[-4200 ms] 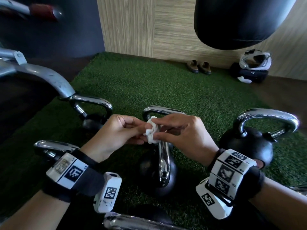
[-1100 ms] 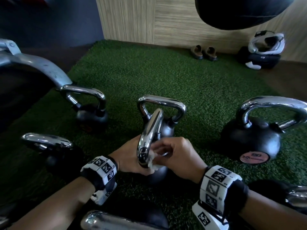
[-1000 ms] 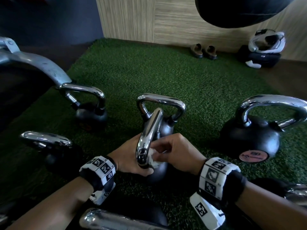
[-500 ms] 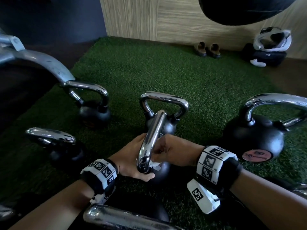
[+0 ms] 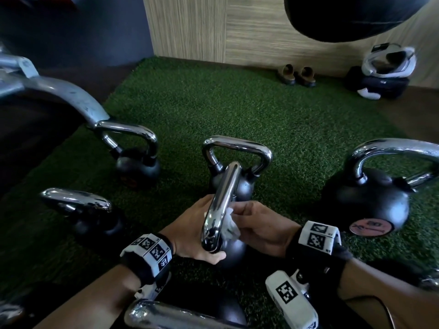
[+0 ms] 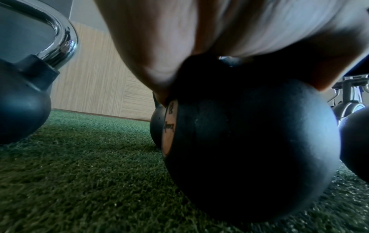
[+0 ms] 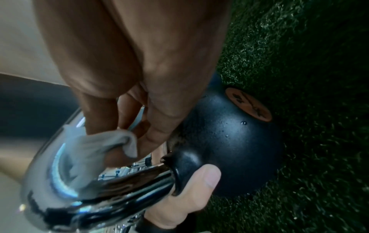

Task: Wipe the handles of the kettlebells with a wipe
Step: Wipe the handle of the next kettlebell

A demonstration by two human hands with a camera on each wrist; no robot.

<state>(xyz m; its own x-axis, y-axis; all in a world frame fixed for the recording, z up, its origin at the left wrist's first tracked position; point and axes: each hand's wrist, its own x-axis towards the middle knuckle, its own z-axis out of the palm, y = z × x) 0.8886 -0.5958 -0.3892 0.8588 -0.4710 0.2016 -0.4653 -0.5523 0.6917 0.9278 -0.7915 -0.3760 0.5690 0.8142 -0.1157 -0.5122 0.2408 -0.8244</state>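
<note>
A black kettlebell (image 5: 234,251) stands on the green turf, its chrome handle (image 5: 222,203) seen edge-on in the head view. My left hand (image 5: 202,248) grips the near foot of that handle, and its thumb (image 7: 191,187) curls round where chrome meets the black body (image 7: 229,141). My right hand (image 5: 244,217) pinches a crumpled white wipe (image 5: 229,225) and presses it against the handle's right side. The right wrist view shows the wipe (image 7: 95,145) lying on the handle's bend (image 7: 60,189). My palm (image 6: 219,31) hides the handle in the left wrist view, above the body (image 6: 249,149).
Several more kettlebells stand around: one just behind (image 5: 237,150), one far left (image 5: 137,162), one left (image 5: 78,203), a large one right (image 5: 370,198), a handle near my arms (image 5: 171,314). A machine frame (image 5: 59,96), hanging bag (image 5: 344,15), sandals (image 5: 297,74) and gear bag (image 5: 380,84) lie farther off.
Four seconds ago both hands held the wipe in the air. Since then my left hand took the kettlebell's handle foot, and my right hand keeps shifting the wipe along the handle.
</note>
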